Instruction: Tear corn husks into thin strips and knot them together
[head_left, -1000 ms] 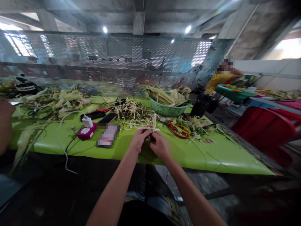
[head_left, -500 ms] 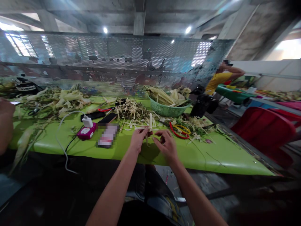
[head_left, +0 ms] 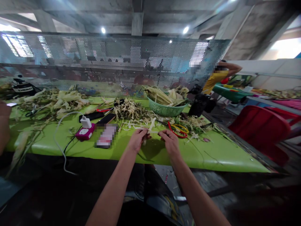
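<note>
Pale strips of husk (head_left: 152, 124) cross at the fingertips of my left hand (head_left: 139, 140), which is closed on them in a pinch. One thin strip runs sideways to my right hand (head_left: 169, 140), whose thumb and forefinger pinch its end. Both hands are above the green table (head_left: 94, 150), near its front edge. Just behind them lie loose husk scraps (head_left: 131, 125) and a heap of shredded husk (head_left: 131, 110). Right of my right hand are scissors with red handles (head_left: 180, 135) and another pair with yellow handles (head_left: 183, 128).
A green basket of husks (head_left: 164, 110) stands behind my hands, beside a black camera (head_left: 198, 105). Phones (head_left: 107, 135), a purple power adapter (head_left: 85, 131) and its cable are to the left. Another person's hand (head_left: 4, 125) shows at the far left.
My right hand has closed its fingers on the end of the thin strip. The upright strip at my left fingertips now leans to the right.
</note>
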Motion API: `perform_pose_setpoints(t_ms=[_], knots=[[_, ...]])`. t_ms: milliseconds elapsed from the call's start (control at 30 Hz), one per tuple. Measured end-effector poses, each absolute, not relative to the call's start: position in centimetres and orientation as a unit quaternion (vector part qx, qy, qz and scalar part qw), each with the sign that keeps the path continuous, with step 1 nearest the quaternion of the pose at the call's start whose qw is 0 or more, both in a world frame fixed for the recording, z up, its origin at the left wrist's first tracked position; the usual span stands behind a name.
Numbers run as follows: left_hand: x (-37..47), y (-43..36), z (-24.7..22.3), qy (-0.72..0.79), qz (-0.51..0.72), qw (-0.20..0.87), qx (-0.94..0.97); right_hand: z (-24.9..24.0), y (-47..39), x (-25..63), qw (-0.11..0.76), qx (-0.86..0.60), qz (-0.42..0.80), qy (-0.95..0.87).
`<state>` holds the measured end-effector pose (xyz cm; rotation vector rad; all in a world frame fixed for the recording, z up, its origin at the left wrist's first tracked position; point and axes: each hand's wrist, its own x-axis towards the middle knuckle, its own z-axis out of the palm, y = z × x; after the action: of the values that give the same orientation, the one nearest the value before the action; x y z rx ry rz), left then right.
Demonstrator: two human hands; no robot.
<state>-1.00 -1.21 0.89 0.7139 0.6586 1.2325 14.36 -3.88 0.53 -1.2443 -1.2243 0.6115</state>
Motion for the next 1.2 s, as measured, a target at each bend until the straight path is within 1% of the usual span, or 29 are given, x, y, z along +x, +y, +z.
perform_pose_setpoints(t_ms=[100,200,333,533,667,767,867,967,1033,1067,1133,1200], knots=[[-0.9,-1.2,0.8,0.304,0.557,0.698,0.332,0.6,-3.8,14.4,0.613,-0.539,0.23,-0.529],[-0.8,-1.1,0.5,0.324,0.546,0.662,0.398,0.9,-3.7,14.3,0.602,-0.523,0.188,-0.573],[-0.7,-1.0,0.3,0.332,0.491,0.621,0.512,0.9,-3.6,14.2,0.593,-0.486,0.23,-0.599],[-0.7,-1.3,0.5,0.336,0.426,0.585,0.602,0.2,-3.4,14.5,0.636,-0.484,0.311,-0.514],[-0.6,-1.4,0.5,0.342,0.386,0.564,0.645,0.1,-3.4,14.5,0.659,-0.495,0.286,-0.488],[-0.5,-1.3,0.5,0.342,0.39,0.534,0.668,0.6,-3.8,14.6,0.663,-0.513,0.244,-0.488],[-0.4,-1.2,0.4,0.362,0.396,0.478,0.695,1.9,-4.4,14.6,0.638,-0.543,0.143,-0.527],[-0.2,-1.2,0.2,0.357,0.392,0.45,0.718,3.5,-4.7,14.5,0.544,-0.519,0.062,-0.656],[-0.1,-1.2,0.1,0.34,0.401,0.449,0.723,4.2,-4.5,14.2,0.478,-0.491,0.051,-0.727],[0.0,-1.3,0.1,0.334,0.406,0.452,0.721,4.5,-4.3,14.0,0.46,-0.483,0.053,-0.743],[0.0,-1.4,0.0,0.321,0.413,0.469,0.712,4.7,-3.8,13.8,0.459,-0.481,0.066,-0.744],[0.0,-1.5,0.0,0.298,0.414,0.491,0.706,4.7,-3.3,13.6,0.479,-0.487,0.086,-0.725]])
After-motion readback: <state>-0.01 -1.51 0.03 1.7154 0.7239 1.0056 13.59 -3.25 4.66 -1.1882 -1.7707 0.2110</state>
